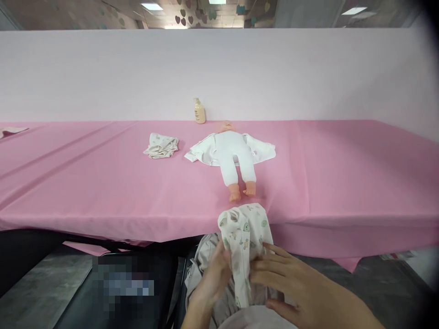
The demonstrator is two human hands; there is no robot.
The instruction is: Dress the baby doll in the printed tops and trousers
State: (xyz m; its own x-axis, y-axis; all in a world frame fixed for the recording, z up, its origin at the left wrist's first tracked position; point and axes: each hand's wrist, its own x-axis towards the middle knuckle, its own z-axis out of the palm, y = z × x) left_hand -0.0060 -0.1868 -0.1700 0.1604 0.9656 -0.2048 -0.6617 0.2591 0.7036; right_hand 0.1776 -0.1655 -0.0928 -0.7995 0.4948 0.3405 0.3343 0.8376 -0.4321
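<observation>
A white baby garment (pixel 245 237) with a green and brown print hangs between my hands at the table's front edge, over my lap. Its cut is hard to make out because it is bunched. My left hand (pixel 215 274) grips its left side. Against its right side lies my right hand (pixel 284 274), fingers stretched out and slightly apart. Just beyond the garment a baby doll (pixel 236 153) rests on its back, feet toward me. A white top (pixel 206 151) is spread open beneath the doll, its sleeves out to both sides.
Pink cloth (pixel 343 183) covers the long table. A folded printed cloth (pixel 161 146) lies left of the doll. Behind it, a pump bottle (pixel 199 111) stands near the white wall (pixel 291 73). A black chair (pixel 137 283) is at lower left.
</observation>
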